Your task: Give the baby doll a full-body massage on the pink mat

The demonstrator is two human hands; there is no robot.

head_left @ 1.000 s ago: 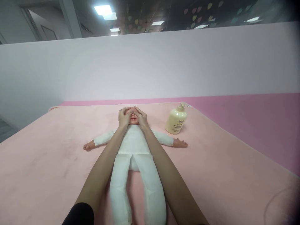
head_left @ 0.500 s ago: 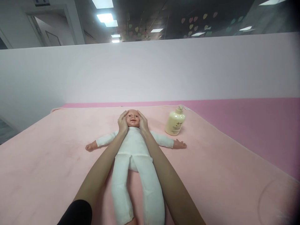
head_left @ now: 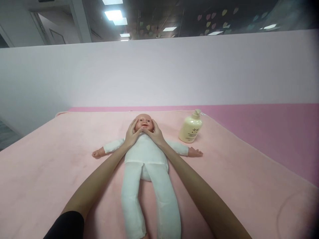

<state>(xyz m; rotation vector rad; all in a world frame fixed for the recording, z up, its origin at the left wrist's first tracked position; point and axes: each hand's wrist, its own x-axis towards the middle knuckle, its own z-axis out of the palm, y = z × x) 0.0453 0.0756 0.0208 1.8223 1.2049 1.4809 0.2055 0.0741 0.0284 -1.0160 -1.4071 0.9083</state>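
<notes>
My left grip [head_left: 131, 133] and my right grip [head_left: 157, 133] are cupped, fingers extended and parted from the thumbs, each laid against one side of the head [head_left: 144, 118] of a baby doll [head_left: 146, 151] rather than closed around it. The doll lies on its back on a pink blanket [head_left: 62, 172], its head between my palms, its body running back towards me between my forearms, its arms spread wide. My thumbs come together at its chin, just below the mouth; how firmly they press I cannot tell. A pale yellow pump bottle [head_left: 190, 130] stands on the blanket to the right of my right grip, near the doll's outstretched arm but apart from it. My fingers hide the sides of the doll's head, my thumbs and palms cover most of its neck, and my wrists cross in front of its upper arms. The bottom edge cuts off the ends of its legs, with only a bit of one foot [head_left: 145, 236] showing. The bottle's small print is too fine to read, and the far right edge of my view is dark and blurred
</notes>
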